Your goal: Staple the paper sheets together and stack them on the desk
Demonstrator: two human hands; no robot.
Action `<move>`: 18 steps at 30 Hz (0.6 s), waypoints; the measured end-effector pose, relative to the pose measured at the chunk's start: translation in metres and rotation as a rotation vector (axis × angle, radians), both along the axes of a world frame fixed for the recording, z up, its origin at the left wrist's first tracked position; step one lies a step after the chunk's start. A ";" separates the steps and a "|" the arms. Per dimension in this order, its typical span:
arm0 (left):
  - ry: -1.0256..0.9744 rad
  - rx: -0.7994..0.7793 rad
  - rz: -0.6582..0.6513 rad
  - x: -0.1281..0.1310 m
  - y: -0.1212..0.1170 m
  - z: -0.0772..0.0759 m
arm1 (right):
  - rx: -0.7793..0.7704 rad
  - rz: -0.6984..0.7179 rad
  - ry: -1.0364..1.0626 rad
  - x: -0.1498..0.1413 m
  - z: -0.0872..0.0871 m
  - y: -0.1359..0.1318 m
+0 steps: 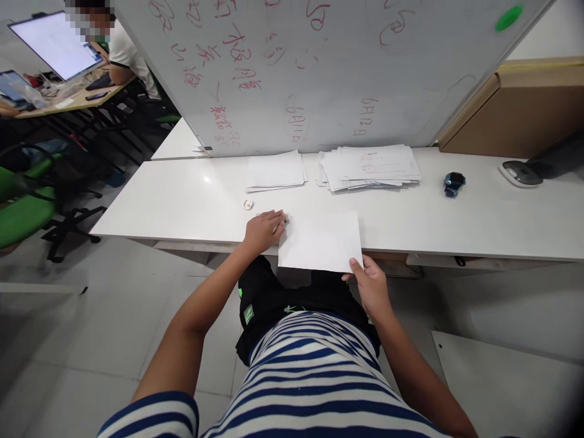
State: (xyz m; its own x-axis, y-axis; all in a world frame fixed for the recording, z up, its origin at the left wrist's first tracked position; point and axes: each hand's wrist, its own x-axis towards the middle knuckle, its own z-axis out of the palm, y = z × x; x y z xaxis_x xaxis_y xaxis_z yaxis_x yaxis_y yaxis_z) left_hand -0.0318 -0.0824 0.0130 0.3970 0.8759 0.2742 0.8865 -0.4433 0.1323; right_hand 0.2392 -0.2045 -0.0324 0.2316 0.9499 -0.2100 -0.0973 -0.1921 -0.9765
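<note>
A blank white sheet of paper point(319, 240) lies partly on the white desk, its near part jutting out past the front edge over my lap. My right hand point(373, 287) pinches the sheet's near right corner, thumb on top and fingers beneath. Beside the sheet's left edge, my left hand point(264, 232) rests on the desk with its fingers bent together. Something small shows at those fingertips, but I cannot make out what it is. A small white ring-shaped thing point(247, 205), perhaps a roll of tape, lies just beyond my left hand.
Behind the sheet lie a thin paper stack point(276, 169) and a thicker paper stack point(369, 167), before an upright whiteboard point(337, 73). To the right are a dark blue watch point(454, 182), a computer mouse point(521, 173) and a cardboard box point(515, 115). A person point(132, 58) sits far left.
</note>
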 end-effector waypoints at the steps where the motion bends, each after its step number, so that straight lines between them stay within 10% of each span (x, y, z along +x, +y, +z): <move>1: -0.006 0.004 -0.004 -0.001 0.000 0.000 | 0.003 0.001 -0.003 0.000 0.000 0.000; 18: -0.133 0.033 -0.018 -0.006 -0.005 0.001 | 0.003 -0.010 -0.003 0.001 0.001 0.000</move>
